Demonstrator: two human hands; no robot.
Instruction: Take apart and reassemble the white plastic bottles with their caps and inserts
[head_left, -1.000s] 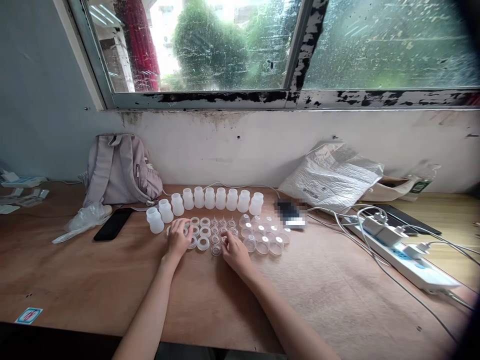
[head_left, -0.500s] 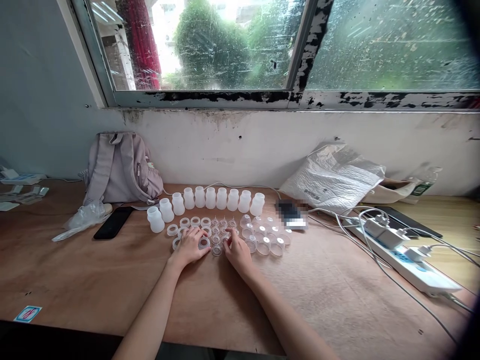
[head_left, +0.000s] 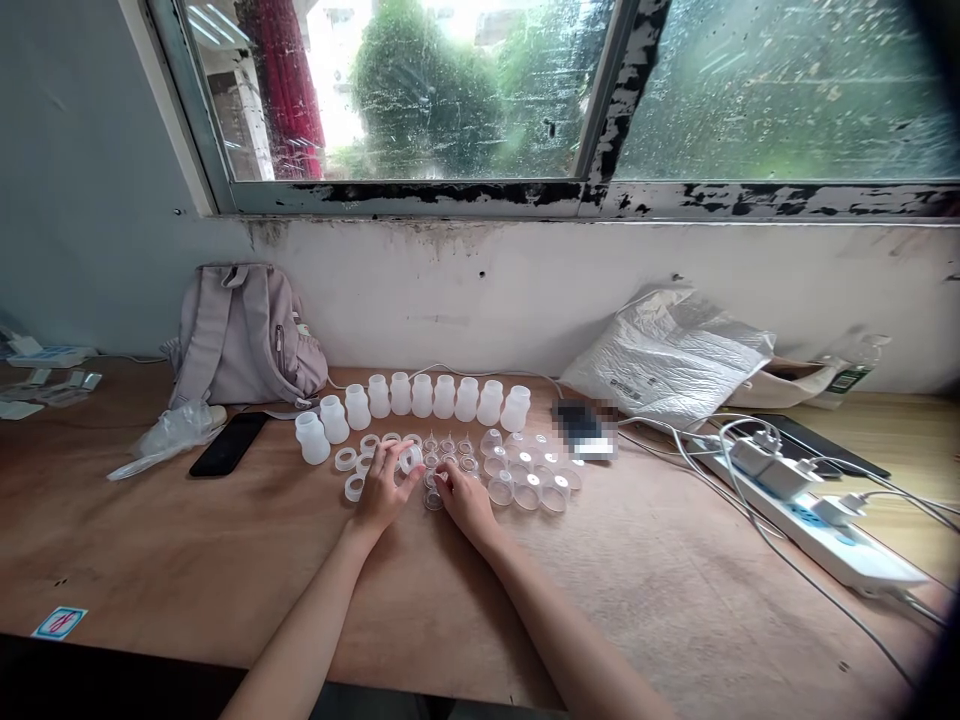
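Note:
My left hand [head_left: 385,488] pinches a white plastic ring [head_left: 410,458] between thumb and fingers, lifted just above the table. My right hand [head_left: 463,497] lies beside it with its fingers curled over a small clear nipple piece [head_left: 442,477] among the parts. A curved row of several white bottles [head_left: 422,397] stands behind. In front of them lie white rings [head_left: 347,459], small clear nipples [head_left: 448,446] and clear domed caps [head_left: 529,478].
A grey backpack [head_left: 240,337] leans on the wall at left, with a black phone [head_left: 227,444] and a crumpled plastic bag [head_left: 169,432] by it. A white plastic bag [head_left: 666,357], a power strip [head_left: 814,520] with cables and a dark tablet [head_left: 817,440] are at right.
My left hand moved right across the rings, then picked one up and raised it. My right hand drew slightly left toward it.

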